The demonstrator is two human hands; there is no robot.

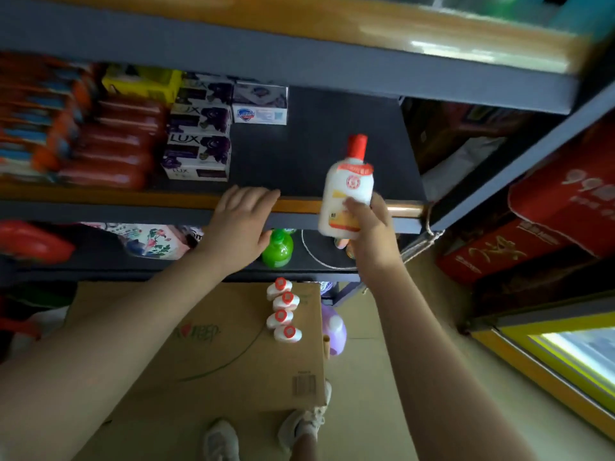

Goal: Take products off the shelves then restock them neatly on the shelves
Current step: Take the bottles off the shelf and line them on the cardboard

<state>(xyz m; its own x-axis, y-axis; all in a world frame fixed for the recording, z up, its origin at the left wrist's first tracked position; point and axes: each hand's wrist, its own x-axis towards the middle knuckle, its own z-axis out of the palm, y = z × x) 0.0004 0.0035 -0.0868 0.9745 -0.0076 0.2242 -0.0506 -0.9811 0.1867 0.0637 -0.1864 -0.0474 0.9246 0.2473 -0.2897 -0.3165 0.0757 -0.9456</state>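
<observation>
Blurred at far left: orange-and-blue packs (36,128) and red wrapped bars (116,151), print unreadable. Cut off behind the left hand (238,224): a glossy green bottle (279,247) on the lower shelf. Right hand (369,234), centre right, fingers wrapped round a smooth white bottle with red cap (347,191), upright over the dark middle shelf's (316,144) front edge. Left hand flat, fingers straight and slightly apart, on that edge. Below centre: four matching bottles (283,311) in a row on a matte cardboard box (206,354).
</observation>
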